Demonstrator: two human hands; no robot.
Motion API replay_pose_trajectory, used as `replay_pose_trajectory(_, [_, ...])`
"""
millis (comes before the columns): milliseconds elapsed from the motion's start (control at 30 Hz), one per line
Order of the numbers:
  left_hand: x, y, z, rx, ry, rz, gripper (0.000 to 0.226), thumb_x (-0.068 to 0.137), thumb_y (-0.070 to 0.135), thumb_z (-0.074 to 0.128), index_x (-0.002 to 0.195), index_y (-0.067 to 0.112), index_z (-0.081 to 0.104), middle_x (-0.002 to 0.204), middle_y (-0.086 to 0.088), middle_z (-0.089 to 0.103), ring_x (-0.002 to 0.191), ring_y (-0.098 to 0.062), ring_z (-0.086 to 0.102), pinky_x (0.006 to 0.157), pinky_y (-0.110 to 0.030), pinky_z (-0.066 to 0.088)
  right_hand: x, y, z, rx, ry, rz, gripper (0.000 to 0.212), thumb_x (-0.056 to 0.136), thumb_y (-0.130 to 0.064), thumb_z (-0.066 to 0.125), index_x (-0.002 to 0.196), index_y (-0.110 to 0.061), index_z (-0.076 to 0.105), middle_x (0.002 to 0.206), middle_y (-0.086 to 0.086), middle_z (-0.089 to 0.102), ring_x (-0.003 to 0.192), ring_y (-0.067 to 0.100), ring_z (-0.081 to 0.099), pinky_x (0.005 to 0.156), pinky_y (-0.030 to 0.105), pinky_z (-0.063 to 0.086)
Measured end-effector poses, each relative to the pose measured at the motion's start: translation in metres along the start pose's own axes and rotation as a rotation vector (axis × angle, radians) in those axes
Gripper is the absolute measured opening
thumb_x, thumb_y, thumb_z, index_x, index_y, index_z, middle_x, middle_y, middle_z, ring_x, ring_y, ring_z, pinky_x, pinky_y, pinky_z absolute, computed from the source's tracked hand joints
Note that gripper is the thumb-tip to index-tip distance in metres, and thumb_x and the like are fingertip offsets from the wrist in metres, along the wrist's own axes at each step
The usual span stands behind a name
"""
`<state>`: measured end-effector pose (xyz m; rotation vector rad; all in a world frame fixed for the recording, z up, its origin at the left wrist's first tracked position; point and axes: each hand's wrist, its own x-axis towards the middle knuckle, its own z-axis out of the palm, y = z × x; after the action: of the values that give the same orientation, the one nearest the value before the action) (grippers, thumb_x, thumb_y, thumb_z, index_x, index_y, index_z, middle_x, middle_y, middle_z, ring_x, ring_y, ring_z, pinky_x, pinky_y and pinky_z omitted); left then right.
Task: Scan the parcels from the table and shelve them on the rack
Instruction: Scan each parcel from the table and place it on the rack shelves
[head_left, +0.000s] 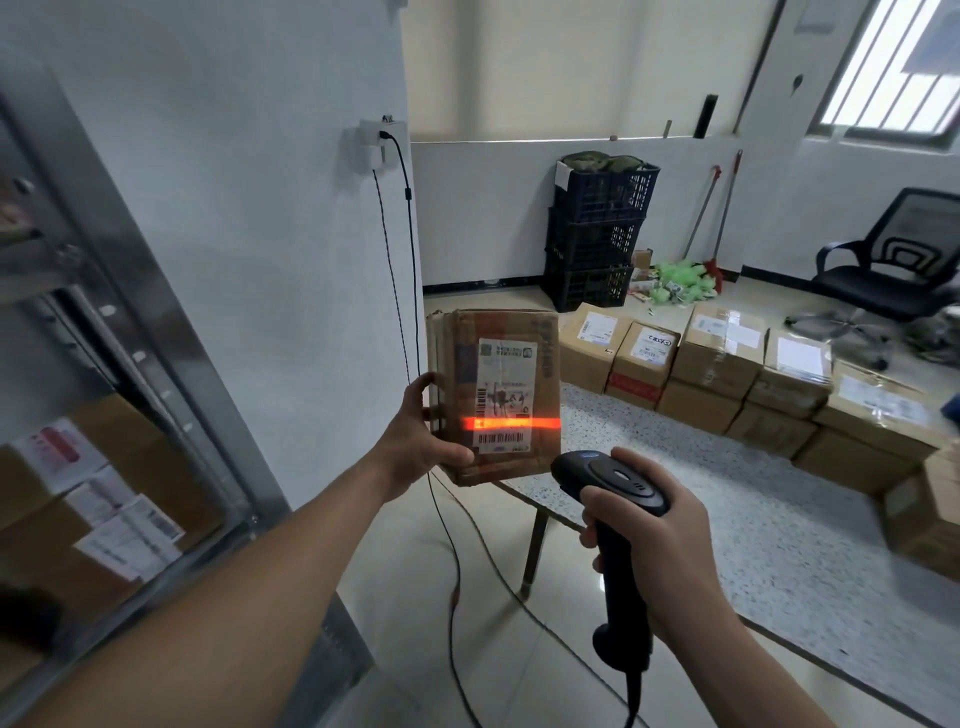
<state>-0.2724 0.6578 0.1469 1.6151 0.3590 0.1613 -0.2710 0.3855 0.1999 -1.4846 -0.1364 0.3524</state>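
My left hand (418, 434) grips the left edge of a brown cardboard parcel (540, 358), held upright in the air in front of me. Its white shipping label faces me, and an orange-red scan line runs across the label's lower part. My right hand (657, 540) holds a black handheld barcode scanner (613, 486) by its handle, its head pointed at the parcel from just below and to the right. Several more taped cardboard parcels (722, 348) stand in rows on the speckled table (727, 519) to the right. The metal rack (156, 332) stands at the left, holding labelled boxes (93, 499).
A white wall panel behind the parcel carries a socket (371, 143) with black cables hanging to the floor. Stacked black crates (597, 234), a broom and green clutter are at the back wall. A black office chair (893, 270) stands at the right. Tiled floor lies between rack and table.
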Motion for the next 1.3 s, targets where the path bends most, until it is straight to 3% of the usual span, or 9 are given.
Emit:
replay_pose_trajectory(133, [-0.005, 0.001, -0.003, -0.011, 0.003, 0.012, 0.11, 0.051, 0.007, 0.084, 0.144, 0.033, 0.03, 0.124, -0.006, 0.053, 0.115, -0.035, 0.06, 0.079, -0.034, 0.06, -0.006, 0.0, 0.001, -0.012, -0.008, 0.004, 0.061, 0.068, -0.004, 0.084, 0.123, -0.021, 0.063, 0.072, 0.018, 0.07, 0.056, 0.03, 0.063, 0.05, 0.037, 0.047])
replay_pose_trajectory(233, [-0.008, 0.001, -0.005, -0.026, 0.006, 0.022, 0.109, 0.051, 0.007, 0.084, 0.143, 0.034, 0.031, 0.123, -0.005, 0.053, 0.115, -0.034, 0.059, 0.075, -0.029, 0.06, -0.01, 0.0, 0.003, -0.018, -0.01, 0.001, 0.066, 0.058, -0.016, 0.079, 0.121, -0.024, 0.063, 0.073, 0.019, 0.071, 0.056, 0.03, 0.064, 0.05, 0.036, 0.048])
replay_pose_trajectory(433, [-0.014, 0.0, -0.009, -0.028, 0.016, 0.036, 0.11, 0.051, 0.008, 0.085, 0.143, 0.035, 0.031, 0.125, -0.005, 0.054, 0.117, -0.034, 0.059, 0.076, -0.03, 0.06, -0.019, -0.001, 0.005, -0.022, -0.02, -0.01, 0.062, 0.057, -0.017, 0.078, 0.117, -0.025, 0.065, 0.076, 0.018, 0.071, 0.056, 0.03, 0.063, 0.048, 0.034, 0.049])
replay_pose_trajectory(667, [-0.023, 0.004, -0.013, -0.059, 0.011, 0.043, 0.112, 0.05, 0.007, 0.084, 0.145, 0.032, 0.03, 0.126, -0.009, 0.053, 0.118, -0.038, 0.058, 0.088, -0.045, 0.06, -0.028, -0.001, 0.005, -0.044, -0.022, -0.022, 0.063, 0.056, -0.017, 0.078, 0.117, -0.025, 0.066, 0.078, 0.016, 0.073, 0.056, 0.03, 0.065, 0.047, 0.033, 0.049])
replay_pose_trajectory(867, [-0.031, 0.009, -0.013, -0.093, 0.023, 0.04, 0.11, 0.05, 0.002, 0.082, 0.142, 0.034, 0.031, 0.123, -0.01, 0.052, 0.116, -0.039, 0.059, 0.072, -0.034, 0.062, -0.036, -0.001, 0.003, -0.044, -0.023, -0.034, 0.066, 0.055, -0.017, 0.079, 0.12, -0.023, 0.065, 0.08, 0.018, 0.073, 0.055, 0.03, 0.064, 0.046, 0.034, 0.049])
replay_pose_trajectory(1000, [-0.036, 0.011, -0.013, -0.087, 0.031, 0.049, 0.109, 0.051, 0.001, 0.082, 0.141, 0.035, 0.031, 0.121, -0.009, 0.053, 0.113, -0.037, 0.06, 0.069, -0.031, 0.061, -0.041, -0.001, 0.002, -0.043, -0.024, -0.052, 0.065, 0.055, -0.017, 0.079, 0.119, -0.024, 0.066, 0.08, 0.016, 0.074, 0.056, 0.031, 0.065, 0.047, 0.035, 0.05])
replay_pose_trajectory(1133, [-0.04, 0.011, -0.014, -0.076, 0.037, 0.056, 0.105, 0.064, -0.014, 0.082, 0.142, 0.033, 0.03, 0.121, -0.008, 0.053, 0.116, -0.038, 0.059, 0.066, -0.027, 0.061, -0.045, -0.002, -0.001, -0.04, -0.023, -0.097, 0.062, 0.056, -0.018, 0.081, 0.115, -0.03, 0.066, 0.092, 0.011, 0.076, 0.064, 0.035, 0.071, 0.057, 0.04, 0.053])
replay_pose_trajectory(1300, [-0.055, 0.016, -0.018, -0.08, 0.062, 0.033, 0.107, 0.052, 0.002, 0.079, 0.141, 0.035, 0.031, 0.123, -0.008, 0.052, 0.111, -0.033, 0.06, 0.066, -0.026, 0.06, -0.045, 0.001, 0.0, -0.068, -0.038, -0.142, 0.074, 0.043, -0.038, 0.085, 0.114, -0.041, 0.067, 0.103, -0.004, 0.076, 0.083, 0.034, 0.075, 0.077, 0.049, 0.059])
